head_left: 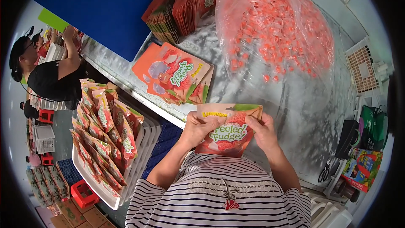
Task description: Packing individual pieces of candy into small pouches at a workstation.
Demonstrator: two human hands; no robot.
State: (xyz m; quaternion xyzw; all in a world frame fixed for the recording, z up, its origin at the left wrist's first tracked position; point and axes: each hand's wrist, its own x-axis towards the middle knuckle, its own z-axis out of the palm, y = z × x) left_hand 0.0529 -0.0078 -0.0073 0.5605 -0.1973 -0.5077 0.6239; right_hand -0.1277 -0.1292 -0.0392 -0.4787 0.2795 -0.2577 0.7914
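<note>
Both hands are raised in front of the person's striped shirt [219,198], forearms coming up from the lower edge and bending inward at the elbows. Left hand [198,128] grips the upper left corner of an orange snack pouch [228,133], fingers curled over its top edge and thumb on the printed face. Right hand [262,130] does the same on the upper right side, fingers wrapped over the edge and clenched on the pouch.

That pouch sits between the two hands, just above the shirt and at the near edge of the table [295,114]. It is held nearly flat-on to the viewer, its printed face up, its top edge away from the body and tilted a little to the left. Whether its mouth is open I cannot tell.

Farther along the table lies a small pile of flat pouches [173,74], and beyond it a large clear bag of pink wrapped sweets [278,29]. To the left, a white tray [107,200] holds rows of filled pouches [103,135] standing on edge. Another person [46,74] works at the far left.
</note>
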